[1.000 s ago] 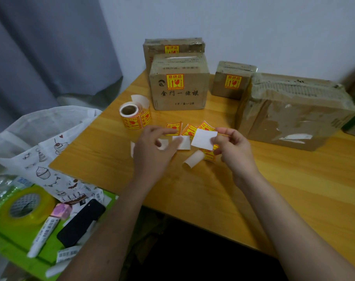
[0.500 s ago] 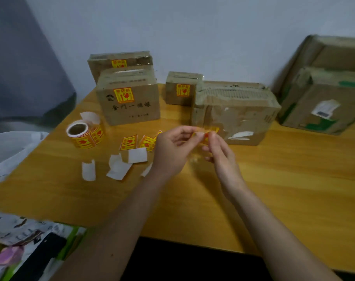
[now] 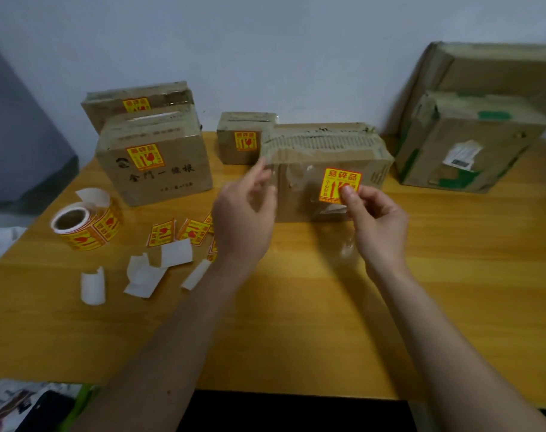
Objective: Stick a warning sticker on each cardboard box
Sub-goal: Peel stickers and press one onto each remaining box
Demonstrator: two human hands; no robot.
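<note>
A yellow-and-red warning sticker (image 3: 338,183) is held against the front face of the wide cardboard box (image 3: 299,176) in the middle of the table. My right hand (image 3: 376,224) pinches its lower right corner between thumb and fingers. My left hand (image 3: 245,219) hovers by the box's left end with relaxed fingers and holds nothing. Three boxes at the back left carry stickers: the printed box (image 3: 172,176), the flat box behind it (image 3: 109,104) and a small box (image 3: 231,145).
A sticker roll (image 3: 87,224) stands at the left of the wooden table (image 3: 327,322). Loose stickers (image 3: 178,233) and white backing scraps (image 3: 147,274) lie beside my left hand. Two large boxes (image 3: 474,145) lean against the wall at the right.
The backing paper left the sticker. My hands moved from the table's loose stickers up to the wide box, and the view swung right. My left hand let go.
</note>
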